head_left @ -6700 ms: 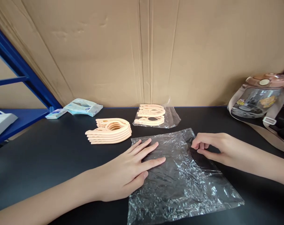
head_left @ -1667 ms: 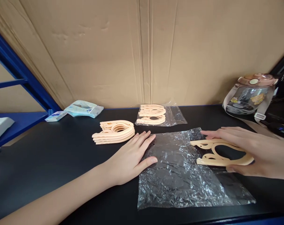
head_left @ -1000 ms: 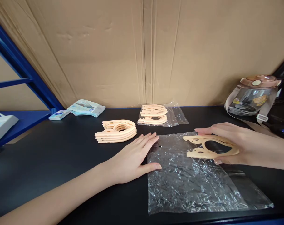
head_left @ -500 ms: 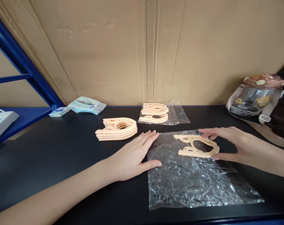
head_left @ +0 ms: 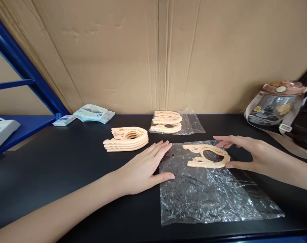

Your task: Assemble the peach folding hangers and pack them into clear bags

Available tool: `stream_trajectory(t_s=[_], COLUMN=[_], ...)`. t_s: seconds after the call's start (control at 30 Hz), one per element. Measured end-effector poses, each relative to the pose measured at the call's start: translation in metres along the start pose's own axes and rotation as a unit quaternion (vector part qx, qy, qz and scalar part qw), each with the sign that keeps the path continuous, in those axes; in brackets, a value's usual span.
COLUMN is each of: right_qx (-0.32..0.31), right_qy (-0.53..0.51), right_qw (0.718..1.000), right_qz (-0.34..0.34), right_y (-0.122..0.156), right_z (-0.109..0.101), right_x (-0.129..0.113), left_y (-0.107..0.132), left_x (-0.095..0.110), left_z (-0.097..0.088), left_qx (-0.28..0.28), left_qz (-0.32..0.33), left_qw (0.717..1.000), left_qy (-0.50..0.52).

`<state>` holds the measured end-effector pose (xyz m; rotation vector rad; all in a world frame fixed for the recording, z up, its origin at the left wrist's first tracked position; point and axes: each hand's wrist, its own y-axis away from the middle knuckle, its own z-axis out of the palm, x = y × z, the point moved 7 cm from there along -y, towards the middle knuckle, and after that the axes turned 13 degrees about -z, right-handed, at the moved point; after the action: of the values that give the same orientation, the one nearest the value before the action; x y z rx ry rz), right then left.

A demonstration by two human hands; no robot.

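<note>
While left fingers (head_left: 158,151) lie flat, the hanger (head_left: 206,164) reaches between loosely parted right fingers (head_left: 230,138)

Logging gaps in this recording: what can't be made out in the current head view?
Head view:
Left hand: palm, turned down out of sight.
Plastic bag: upper left corner, covered by the left hand's fingers.
White object: cut off by the left edge.
Larger blue packet: lettering too small to read.

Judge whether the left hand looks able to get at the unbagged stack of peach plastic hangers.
Probably yes: the left hand lies near the unbagged stack of peach plastic hangers, with nothing visible between them. The hand rests flat, gripping nothing visible.
</note>
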<state>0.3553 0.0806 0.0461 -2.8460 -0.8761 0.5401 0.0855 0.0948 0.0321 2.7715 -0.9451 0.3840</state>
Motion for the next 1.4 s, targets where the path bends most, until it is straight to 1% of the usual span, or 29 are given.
stream_trajectory(t_s=[0.07,0.17,0.27,0.37,0.43,0.47,0.57,0.7,0.83,1.0,1.17,1.3,1.4], right_qx=[-0.006,-0.01,0.001,0.036,0.039,0.034,0.013,0.03,0.046,0.085,0.065,0.048,0.046], right_qy=[-0.014,-0.056,-0.077,-0.013,0.024,0.024,-0.031,-0.095,-0.121,-0.124,-0.139,-0.165,-0.18], right_qw=[1.0,0.998,0.997,0.999,0.998,0.999,0.999,0.995,0.992,0.989,0.988,0.985,0.982], right_qz=[-0.008,-0.019,-0.017,0.017,0.032,0.033,0.015,0.005,0.005,0.0,-0.013,-0.035,-0.032], right_y=[0.0,-0.004,-0.007,-0.005,-0.003,-0.003,-0.005,-0.013,-0.02,-0.022,-0.024,-0.03,-0.033], right_z=[0.001,0.003,0.004,-0.001,-0.001,0.001,0.008,0.013,0.021,0.025,0.027,0.026,0.028], right_x=[-0.001,-0.011,-0.018,-0.009,-0.001,0.001,0.0,-0.01,-0.017,-0.022,-0.025,-0.028,-0.026], left_y=[0.0,0.0,0.0,0.0,0.0,0.0,-0.001,0.0,0.002,0.001,-0.001,0.0,0.0], left_x=[0.0,0.0,0.0,0.0,0.0,0.0,0.0,0.0,0.002,0.0,-0.003,-0.004,-0.004], left_z=[0.0,-0.001,-0.001,-0.001,-0.001,-0.001,-0.001,-0.001,-0.003,-0.005,-0.006,-0.007,-0.008], left_qx=[0.004,0.009,0.011,0.008,0.006,0.005,0.004,0.005,0.013,0.027,0.033,0.035,0.035], left_qz=[0.003,0.004,0.001,0.003,0.004,0.003,0.0,0.0,0.005,-0.001,-0.013,-0.011,-0.005], left_qw=[1.0,1.0,1.0,1.0,1.0,1.0,1.0,1.0,1.0,0.998,0.997,0.995,0.995], left_qy=[0.0,0.005,0.009,0.008,0.005,0.003,-0.002,0.002,0.022,0.051,0.072,0.088,0.093])
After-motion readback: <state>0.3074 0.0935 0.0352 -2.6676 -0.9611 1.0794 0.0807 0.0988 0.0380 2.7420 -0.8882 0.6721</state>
